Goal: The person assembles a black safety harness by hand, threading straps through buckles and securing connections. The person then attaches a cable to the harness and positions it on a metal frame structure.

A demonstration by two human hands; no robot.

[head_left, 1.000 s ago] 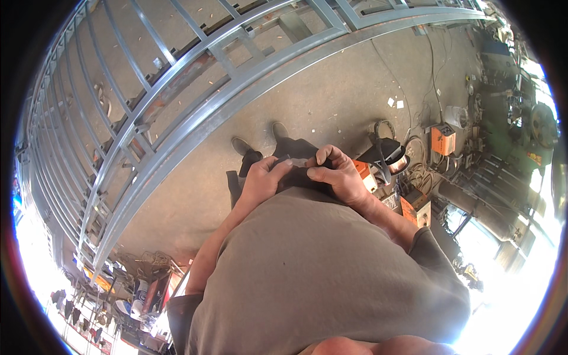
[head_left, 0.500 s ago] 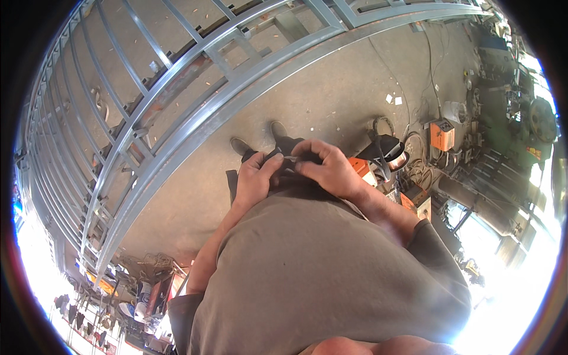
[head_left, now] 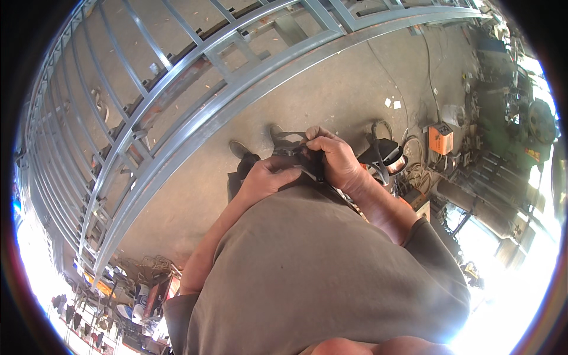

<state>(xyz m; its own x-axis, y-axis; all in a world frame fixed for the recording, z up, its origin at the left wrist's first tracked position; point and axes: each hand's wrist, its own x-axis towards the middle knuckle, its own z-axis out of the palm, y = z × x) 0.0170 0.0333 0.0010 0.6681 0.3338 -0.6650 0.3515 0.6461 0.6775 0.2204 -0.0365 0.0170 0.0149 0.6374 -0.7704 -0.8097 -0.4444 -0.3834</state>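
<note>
At my waist, in front of the brown shirt, both hands work close together on a dark strap that looks like a belt. My left hand is closed, thumb against curled fingers, with the strap at its fingertips. Slightly farther out and to the right, my right hand pinches the strap's other part between thumb and fingers. A thin dark loop stands out from that grip above my shoes. Dark folds beneath the hands hide how the strap is fastened.
A long grey metal frame with bars curves across the left and far side. To the right stand an orange machine, a wire spool, coiled cables and a gas cylinder. White scraps lie on the floor.
My hands have moved apart a little. The right hand has lifted outward with the strap, and the left has turned and come slightly nearer my body. The dark loop now shows.
</note>
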